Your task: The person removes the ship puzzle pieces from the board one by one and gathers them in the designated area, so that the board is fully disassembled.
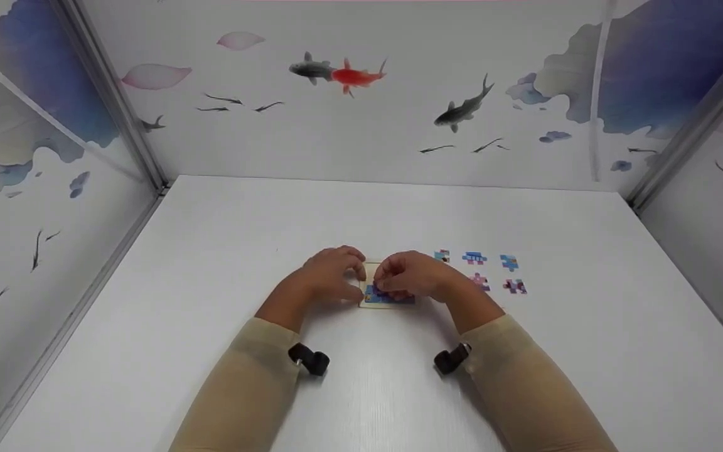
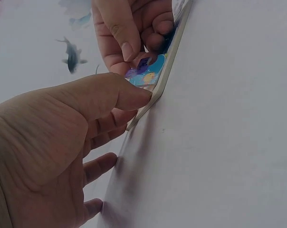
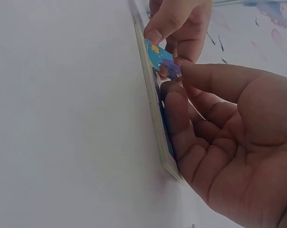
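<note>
A small wooden puzzle board [image 1: 371, 270] lies on the white table between both hands, with joined blue pieces [image 1: 393, 300] along its near side. My left hand [image 1: 336, 276] holds the board's left side. In the left wrist view its thumb lies on the board's edge [image 2: 168, 73], with the other fingers spread beyond. My right hand [image 1: 415, 274] is over the board and pinches a purple-and-blue puzzle piece [image 3: 172, 70] between thumb and forefinger. Its remaining fingers curl low along the board and cover part of it.
Several loose puzzle pieces [image 1: 474, 258] lie to the right of the board, some partly behind the right wrist. White panels printed with fish [image 1: 459, 113] enclose the table [image 1: 261, 213] at the back and sides. Each sleeve carries a small black wrist camera [image 1: 317, 363].
</note>
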### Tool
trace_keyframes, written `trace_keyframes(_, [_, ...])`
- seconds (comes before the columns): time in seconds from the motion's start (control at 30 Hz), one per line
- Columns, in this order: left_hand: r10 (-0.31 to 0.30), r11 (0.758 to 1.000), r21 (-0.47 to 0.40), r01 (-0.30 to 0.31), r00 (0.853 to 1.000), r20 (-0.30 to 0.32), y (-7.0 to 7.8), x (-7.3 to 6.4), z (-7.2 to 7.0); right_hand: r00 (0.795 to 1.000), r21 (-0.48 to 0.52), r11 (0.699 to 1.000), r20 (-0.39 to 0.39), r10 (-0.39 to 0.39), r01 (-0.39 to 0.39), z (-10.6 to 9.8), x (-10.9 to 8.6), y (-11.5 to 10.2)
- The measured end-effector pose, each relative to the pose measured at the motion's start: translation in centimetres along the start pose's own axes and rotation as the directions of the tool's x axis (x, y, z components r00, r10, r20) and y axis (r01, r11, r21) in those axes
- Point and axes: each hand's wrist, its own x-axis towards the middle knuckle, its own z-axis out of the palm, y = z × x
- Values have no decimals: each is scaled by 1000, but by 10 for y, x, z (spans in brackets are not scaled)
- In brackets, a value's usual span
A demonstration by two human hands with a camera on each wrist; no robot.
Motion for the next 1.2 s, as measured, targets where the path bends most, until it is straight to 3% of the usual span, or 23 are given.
trace_keyframes(0.23, [28,1000,-6,-28,1000,0,-4,3,1,997,37,998,-63,46,-43,3,0,-2])
trace_keyframes(0.83, [11,1000,4,-12,1000,10,-1,2,0,999,14,1000,-33,8,-7,-11,-9,3])
trace_keyframes(1.2, [37,999,30,-37,999,-9,-4,3,3,997,6,999,-63,52,-51,-47,-44,32])
